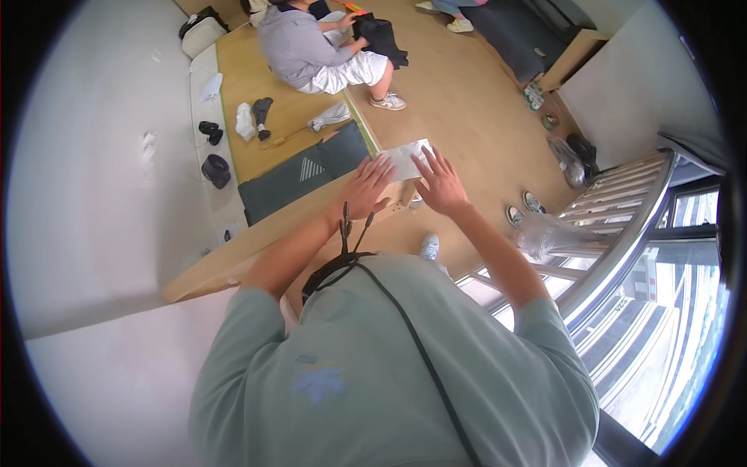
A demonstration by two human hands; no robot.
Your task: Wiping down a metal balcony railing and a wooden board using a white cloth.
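Note:
A thin white sheet [402,159], paper or tissue, lies at the corner of the wooden bed frame in the upper middle. My left hand [369,185] rests at its left edge with the fingers spread. My right hand [440,182] touches its right part, fingers apart and palm down. Neither hand is plainly closed on the sheet, and what supports it underneath is hidden. Just left of my left hand, a dark grey folded cloth [312,169] with white stripes lies along the end of the bed.
The wooden bed board [257,239] runs below my left arm. On the mat [233,64] lie socks [261,114] and a silvery folded item [329,116]. Another person [303,46] sits at the bed's edge with black cloth. A metal railing [639,222] stands right, near shoes [533,202].

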